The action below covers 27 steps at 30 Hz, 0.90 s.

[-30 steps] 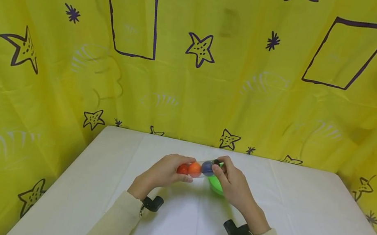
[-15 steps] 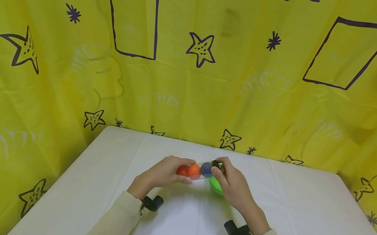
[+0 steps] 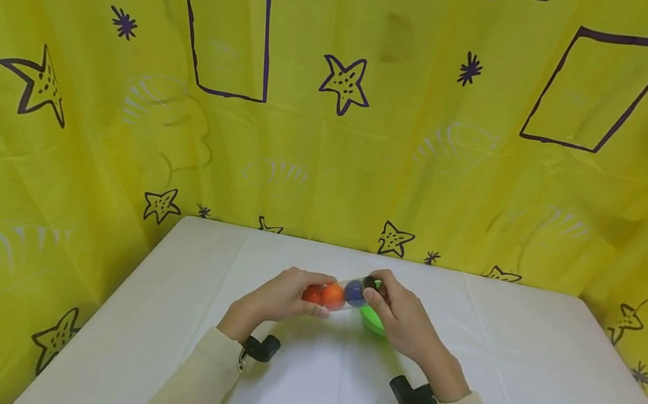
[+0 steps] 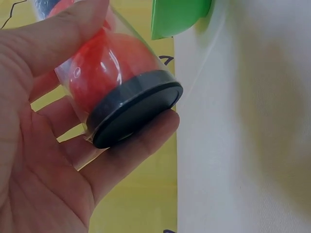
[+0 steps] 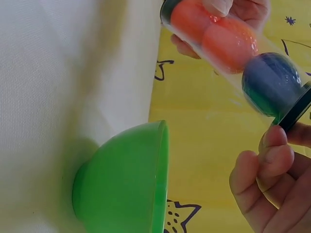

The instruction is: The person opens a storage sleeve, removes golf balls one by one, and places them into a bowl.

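Both hands hold a clear plastic tube (image 5: pixel 266 44) above the table, its right end slightly higher in the head view. Inside, in a row, sit a red ball (image 3: pixel 313 293), an orange ball (image 3: pixel 333 295) and a dark blue ball (image 3: pixel 354 292). My left hand (image 3: pixel 283 294) grips the left end, thumb across the wall and fingers behind and under the black end cap (image 4: pixel 138 109). The fingers of my right hand (image 3: pixel 407 322) pinch the other black cap (image 5: pixel 297 108) beside the blue ball. Just below the right hand stands a green bowl (image 5: pixel 127 182), partly hidden by it in the head view.
A white cloth covers the table (image 3: pixel 213 248). Behind and at the sides hangs a yellow curtain (image 3: pixel 331 160) with dark stars and frames drawn on it. Black camera mounts (image 3: pixel 261 347) sit on both wrists.
Both hands keep their hold on the tube. The tube has shifted very slightly toward me, and my right wrist has moved a little to the right. The bowl stays put.
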{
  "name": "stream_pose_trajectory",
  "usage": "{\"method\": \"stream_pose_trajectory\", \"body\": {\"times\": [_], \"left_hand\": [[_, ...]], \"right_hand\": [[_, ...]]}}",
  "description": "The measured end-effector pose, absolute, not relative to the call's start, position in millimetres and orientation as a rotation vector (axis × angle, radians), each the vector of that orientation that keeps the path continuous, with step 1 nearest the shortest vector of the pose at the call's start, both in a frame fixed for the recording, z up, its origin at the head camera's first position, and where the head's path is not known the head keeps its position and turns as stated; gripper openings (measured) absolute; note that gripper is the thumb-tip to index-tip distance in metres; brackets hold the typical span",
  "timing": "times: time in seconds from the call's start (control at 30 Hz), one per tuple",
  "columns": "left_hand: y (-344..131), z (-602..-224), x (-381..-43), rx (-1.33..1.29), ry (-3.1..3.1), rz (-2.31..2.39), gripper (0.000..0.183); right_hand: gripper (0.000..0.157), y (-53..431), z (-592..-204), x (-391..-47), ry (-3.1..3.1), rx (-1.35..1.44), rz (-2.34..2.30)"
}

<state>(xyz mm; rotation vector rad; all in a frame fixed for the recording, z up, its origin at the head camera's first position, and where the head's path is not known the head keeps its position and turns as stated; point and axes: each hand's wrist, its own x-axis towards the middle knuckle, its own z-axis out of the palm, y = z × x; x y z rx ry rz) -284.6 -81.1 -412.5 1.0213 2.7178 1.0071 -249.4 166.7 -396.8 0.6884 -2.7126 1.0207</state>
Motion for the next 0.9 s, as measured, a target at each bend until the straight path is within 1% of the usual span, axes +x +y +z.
{"method": "stream_pose_trajectory", "body": {"times": [0.13, 0.7, 0.9], "left_hand": [[-82.4, -412.0, -284.6, 1.025, 2.682, 1.034, 0.047], [-88.9, -411.1, -286.5, 0.986, 2.605, 1.025, 0.044], [-90.6, -410.6, -286.8, 0.995, 2.6, 1.013, 0.047]], "right_hand": [[0.033, 167.5, -395.8, -249.3, -2.722, 0.713, 1.031], [0.03, 166.6, -397.3, -248.7, -2.729, 0.78, 1.029], [0.031, 165.3, -397.6, -247.9, -2.724, 0.787, 1.023]]}}
